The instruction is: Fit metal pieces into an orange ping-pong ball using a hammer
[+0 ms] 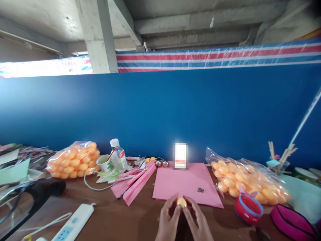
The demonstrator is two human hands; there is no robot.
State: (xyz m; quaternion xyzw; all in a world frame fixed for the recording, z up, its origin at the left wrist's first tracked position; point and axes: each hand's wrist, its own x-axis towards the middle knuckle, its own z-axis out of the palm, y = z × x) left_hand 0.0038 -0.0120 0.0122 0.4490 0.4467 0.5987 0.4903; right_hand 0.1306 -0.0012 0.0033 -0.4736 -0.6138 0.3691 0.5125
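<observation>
Both of my hands meet at the bottom centre of the view over a brown table [130,221]. My left hand [168,219] and my right hand [198,221] pinch a small orange ball [181,202] between their fingertips. The ball sits just at the near edge of a pink paper sheet [184,182]. A few small dark metal bits [200,189] lie on that sheet, a little beyond my right fingers.
Clear bags of orange balls lie at left [72,160] and right [247,182]. Folded pink paper strips [136,182], a clear bottle [118,154], a paper cup [104,163], a white power strip [72,225], a red ring [248,209] and a blue partition [160,110] surround the spot.
</observation>
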